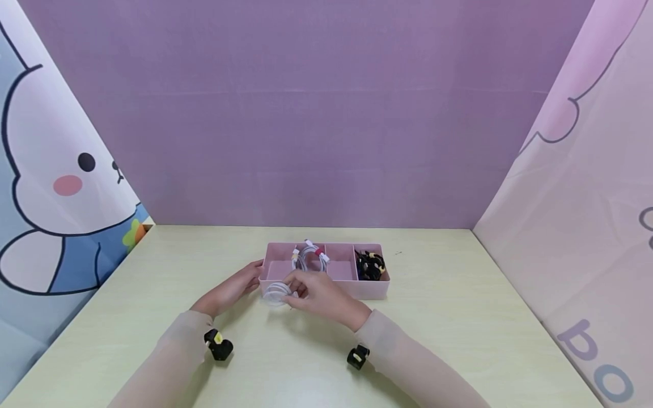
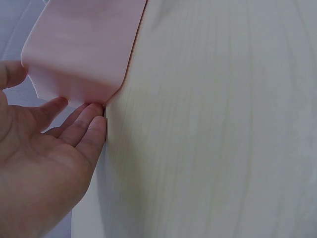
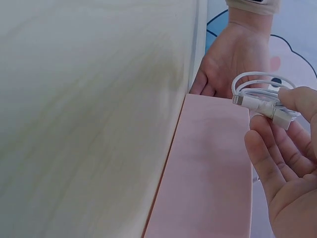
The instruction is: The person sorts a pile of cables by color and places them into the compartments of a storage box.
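A pink divided box (image 1: pixel 306 288) sits on the table, its compartments in a row. My left hand (image 1: pixel 236 290) touches the box's left end; in the left wrist view its fingertips (image 2: pixel 96 111) rest against the pink end wall. My right hand (image 1: pixel 322 297) pinches a coiled white charging cable (image 1: pixel 276 293) between thumb and fingers, just in front of the box's left front edge. The right wrist view shows the cable's flat metal plug (image 3: pixel 238 100) and white connector end. Another bundled cable (image 1: pixel 311 256) with a red tie stands in the second compartment. The leftmost compartment shows bare pink.
Dark black cords (image 1: pixel 370 265) with yellowish parts fill the rightmost compartment. The light wood table (image 1: pixel 439 317) extends around the box. A purple backdrop (image 1: pixel 316 113) rises behind, and printed cloths stand at both sides. A small dark mark lies right of the box.
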Demonstrator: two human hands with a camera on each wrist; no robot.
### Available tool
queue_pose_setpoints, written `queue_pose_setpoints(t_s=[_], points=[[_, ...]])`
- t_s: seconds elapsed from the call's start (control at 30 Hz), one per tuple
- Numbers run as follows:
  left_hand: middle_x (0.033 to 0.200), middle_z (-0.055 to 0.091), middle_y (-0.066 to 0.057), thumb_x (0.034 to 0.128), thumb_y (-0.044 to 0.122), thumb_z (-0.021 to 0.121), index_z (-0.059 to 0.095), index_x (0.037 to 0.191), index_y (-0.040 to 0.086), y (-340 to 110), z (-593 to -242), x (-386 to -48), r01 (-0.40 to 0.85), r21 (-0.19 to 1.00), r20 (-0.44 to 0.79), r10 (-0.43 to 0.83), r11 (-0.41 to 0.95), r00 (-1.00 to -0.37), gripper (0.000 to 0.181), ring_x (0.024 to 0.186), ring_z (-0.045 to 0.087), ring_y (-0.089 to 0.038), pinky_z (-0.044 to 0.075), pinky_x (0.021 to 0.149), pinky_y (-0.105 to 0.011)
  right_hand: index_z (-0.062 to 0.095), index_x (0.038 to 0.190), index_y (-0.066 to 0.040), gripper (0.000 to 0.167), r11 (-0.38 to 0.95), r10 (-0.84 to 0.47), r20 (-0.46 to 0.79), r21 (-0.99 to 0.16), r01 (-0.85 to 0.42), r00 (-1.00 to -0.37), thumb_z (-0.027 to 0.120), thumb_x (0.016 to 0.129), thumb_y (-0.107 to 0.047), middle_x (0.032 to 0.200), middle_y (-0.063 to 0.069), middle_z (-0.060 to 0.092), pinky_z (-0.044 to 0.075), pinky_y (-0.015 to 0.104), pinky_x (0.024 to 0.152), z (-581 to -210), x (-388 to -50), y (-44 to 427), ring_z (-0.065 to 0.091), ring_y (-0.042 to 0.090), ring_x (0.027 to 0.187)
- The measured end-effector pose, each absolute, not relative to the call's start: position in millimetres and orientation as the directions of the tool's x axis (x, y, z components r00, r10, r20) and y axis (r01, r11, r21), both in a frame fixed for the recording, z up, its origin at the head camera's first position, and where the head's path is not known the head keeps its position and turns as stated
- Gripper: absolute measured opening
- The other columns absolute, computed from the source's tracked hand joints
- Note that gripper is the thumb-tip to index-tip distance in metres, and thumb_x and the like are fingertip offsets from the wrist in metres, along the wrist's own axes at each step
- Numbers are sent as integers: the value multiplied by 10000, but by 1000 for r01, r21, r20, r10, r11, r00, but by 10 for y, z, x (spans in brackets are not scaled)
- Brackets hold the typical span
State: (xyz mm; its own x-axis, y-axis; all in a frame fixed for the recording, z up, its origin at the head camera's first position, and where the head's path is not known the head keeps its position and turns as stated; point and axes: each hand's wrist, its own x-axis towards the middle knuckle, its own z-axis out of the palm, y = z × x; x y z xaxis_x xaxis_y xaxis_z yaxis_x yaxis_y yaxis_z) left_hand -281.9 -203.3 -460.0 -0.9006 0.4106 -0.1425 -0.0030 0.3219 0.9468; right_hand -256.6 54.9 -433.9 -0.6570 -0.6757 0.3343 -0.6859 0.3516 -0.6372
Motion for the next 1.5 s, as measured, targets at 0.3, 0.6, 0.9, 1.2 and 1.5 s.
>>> queue_pose_setpoints(t_s=[0.3,0.6,0.9,1.2,1.5], points=[[1626,192,-223,1108,392,277,104,1594,4,-2039,-4596,-2824,0,944,-142,406,330,-903,646,1476,238,-383,216,1212,-460,693,1136,-80,229,338,-651,365,-646,-685,-666,731,941,-194,914,-51,685,562,158,733,-4296,-2597,607,624,16,790],[1631,161,-232,1110,364,276,103,1593,-1,-2045,-4593,-2825,-4,948,-141,406,319,-903,629,1482,208,-395,203,1215,-467,696,1146,-84,231,363,-624,383,-630,-687,-681,731,941,-186,913,-41,686,562,166,730,-4259,-2614,647,625,28,786],[1633,153,-231,1103,394,299,112,1592,-1,-2038,-4572,-2813,-6,946,-142,397,325,-907,656,1483,201,-399,201,1216,-467,696,1126,-68,218,373,-590,413,-623,-687,-694,740,933,-159,917,-18,699,570,186,720,-4219,-2663,697,633,52,787],[1641,152,-205,1097,438,298,107,1599,20,-2036,-4585,-2817,-15,936,-159,384,352,-909,680,1486,202,-381,219,1211,-448,700,1136,-69,223,386,-563,409,-638,-666,-718,736,937,-162,914,-24,716,577,200,685,-4165,-2698,779,642,44,755],[1643,127,-217,1099,415,298,96,1595,3,-2034,-4581,-2817,-10,939,-154,396,343,-905,675,1486,194,-391,209,1212,-449,703,1132,-69,215,383,-541,419,-649,-657,-729,734,936,-153,917,-26,710,578,226,687,-4109,-2757,856,639,61,764]])
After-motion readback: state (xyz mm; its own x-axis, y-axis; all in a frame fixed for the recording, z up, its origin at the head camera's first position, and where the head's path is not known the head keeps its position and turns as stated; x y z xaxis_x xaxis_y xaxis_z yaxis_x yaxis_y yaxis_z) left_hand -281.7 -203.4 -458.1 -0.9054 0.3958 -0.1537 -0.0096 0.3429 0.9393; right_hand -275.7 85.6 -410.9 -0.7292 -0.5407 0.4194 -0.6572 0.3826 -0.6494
